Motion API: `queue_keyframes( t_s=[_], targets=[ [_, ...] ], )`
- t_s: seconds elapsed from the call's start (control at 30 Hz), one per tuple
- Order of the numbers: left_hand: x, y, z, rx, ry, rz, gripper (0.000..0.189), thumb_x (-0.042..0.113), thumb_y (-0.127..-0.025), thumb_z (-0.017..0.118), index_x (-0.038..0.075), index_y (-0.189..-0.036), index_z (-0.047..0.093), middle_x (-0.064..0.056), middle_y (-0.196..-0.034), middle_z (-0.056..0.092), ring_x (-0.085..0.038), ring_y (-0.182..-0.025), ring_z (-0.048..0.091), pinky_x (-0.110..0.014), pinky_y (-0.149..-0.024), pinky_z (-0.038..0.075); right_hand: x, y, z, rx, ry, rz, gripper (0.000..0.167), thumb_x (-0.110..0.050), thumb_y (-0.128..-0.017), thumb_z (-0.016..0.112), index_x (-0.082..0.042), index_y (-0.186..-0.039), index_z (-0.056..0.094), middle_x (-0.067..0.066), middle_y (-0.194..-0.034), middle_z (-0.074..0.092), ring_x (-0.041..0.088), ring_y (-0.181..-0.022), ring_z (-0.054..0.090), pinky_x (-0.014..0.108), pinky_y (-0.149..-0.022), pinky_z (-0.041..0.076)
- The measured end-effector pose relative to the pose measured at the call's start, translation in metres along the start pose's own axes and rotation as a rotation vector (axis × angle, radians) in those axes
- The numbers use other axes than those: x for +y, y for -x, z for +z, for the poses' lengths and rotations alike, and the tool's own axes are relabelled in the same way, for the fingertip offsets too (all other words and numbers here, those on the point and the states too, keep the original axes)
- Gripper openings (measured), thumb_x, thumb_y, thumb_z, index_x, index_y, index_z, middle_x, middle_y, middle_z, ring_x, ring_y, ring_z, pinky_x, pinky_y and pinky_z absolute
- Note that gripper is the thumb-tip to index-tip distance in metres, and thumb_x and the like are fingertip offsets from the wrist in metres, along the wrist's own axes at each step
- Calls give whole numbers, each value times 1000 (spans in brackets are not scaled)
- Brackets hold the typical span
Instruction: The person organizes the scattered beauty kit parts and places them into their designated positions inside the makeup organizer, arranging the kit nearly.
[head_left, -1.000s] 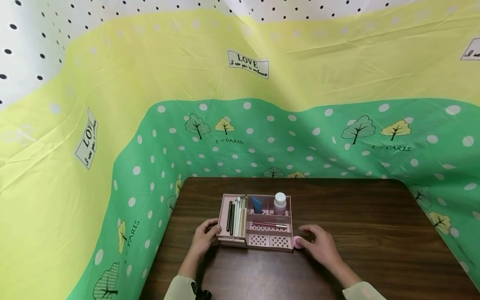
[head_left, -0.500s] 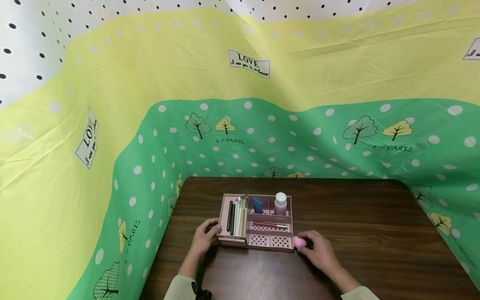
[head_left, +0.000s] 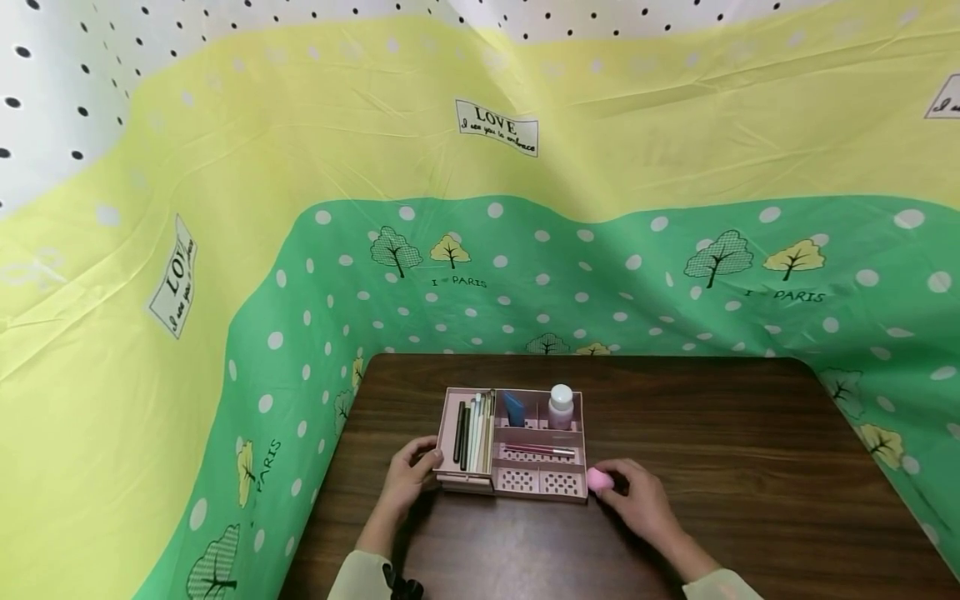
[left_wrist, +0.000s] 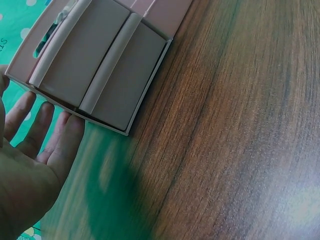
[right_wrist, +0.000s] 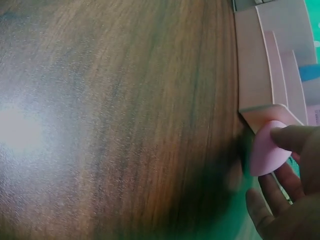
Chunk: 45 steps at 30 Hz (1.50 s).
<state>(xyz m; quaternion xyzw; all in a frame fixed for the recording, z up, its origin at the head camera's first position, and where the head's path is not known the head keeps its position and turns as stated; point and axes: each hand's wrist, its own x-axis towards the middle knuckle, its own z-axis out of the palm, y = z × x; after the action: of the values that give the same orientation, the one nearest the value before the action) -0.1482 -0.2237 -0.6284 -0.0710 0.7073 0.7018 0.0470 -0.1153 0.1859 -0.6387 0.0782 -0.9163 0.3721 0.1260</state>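
Note:
A pink organizer [head_left: 540, 495] stands on the table with compartments on its right and drawers at its front left. My left hand [head_left: 407, 473] rests against its left side; in the left wrist view the fingertips [left_wrist: 75, 125] touch that side and the fingers are extended. At the organizer's front right corner, my right hand [head_left: 637, 497] pinches a pink egg-shaped makeup sponge [right_wrist: 267, 150] between thumb and fingers. In the right wrist view the sponge overlaps the organizer's side wall, with the thumb on its near face.
Black, white and tan brushes [head_left: 474, 433] lie in the organizer's left tray. A blue tube [head_left: 513, 410], a white-capped bottle [head_left: 560, 408] and a dark pink stick [head_left: 536, 451] sit in its compartments. A patterned curtain [head_left: 600, 275] hangs around the dark wood table [head_left: 735, 433].
My right hand has shifted slightly, and more of the sponge now shows between its fingertips, raised a little beside the organizer's side. My left hand and the organizer have stayed in place.

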Motion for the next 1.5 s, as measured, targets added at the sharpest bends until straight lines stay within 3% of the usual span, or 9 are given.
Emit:
queue_keyframes(
  t_s=[0.4,0.73,0.93,1.07,1.3,1.5],
  targets=[
    [1,1,0,-7,0,-11,42,18,-96,73,0,-133,63,-13,-117,65,-15,-95,67,-36,-81,61,-10,-12,-16,53,-26,-6,36,-7,-74,91,-11,-106,75,5,-104,74,27,-95,70,38,-79,55],
    [2,0,1,2,-2,-13,41,17,-96,73,0,-132,63,-15,-118,66,-16,-97,66,-37,-82,61,-34,-22,-22,14,-99,10,32,-14,-81,89,-11,-109,75,4,-102,72,20,-86,68,37,-71,60],
    [2,1,1,-4,-12,-2,42,18,-97,72,0,-133,63,-16,-120,65,-14,-97,65,-36,-82,61,-46,-26,-18,1,-108,-1,33,-10,-79,89,-9,-108,74,5,-101,72,24,-87,67,32,-69,57],
    [1,1,2,-3,-6,-8,40,17,-97,71,0,-133,63,-20,-123,63,-14,-96,65,-37,-81,61,-54,-27,-14,-22,-128,17,32,-12,-80,88,-9,-109,73,6,-102,72,24,-88,67,36,-71,58],
    [2,0,2,0,-13,-16,43,21,-96,74,2,-132,64,-10,-114,66,-15,-98,65,-37,-82,61,-62,-28,-3,-71,-169,47,32,-12,-80,89,-14,-108,73,1,-99,70,21,-81,65,31,-70,56],
    [2,0,0,-6,-11,-21,44,21,-96,74,1,-133,63,-11,-115,66,-15,-97,65,-36,-80,61,-69,-26,15,-94,-182,60,33,-12,-79,89,-15,-108,73,-1,-97,69,16,-82,63,28,-71,55]
  ],
)
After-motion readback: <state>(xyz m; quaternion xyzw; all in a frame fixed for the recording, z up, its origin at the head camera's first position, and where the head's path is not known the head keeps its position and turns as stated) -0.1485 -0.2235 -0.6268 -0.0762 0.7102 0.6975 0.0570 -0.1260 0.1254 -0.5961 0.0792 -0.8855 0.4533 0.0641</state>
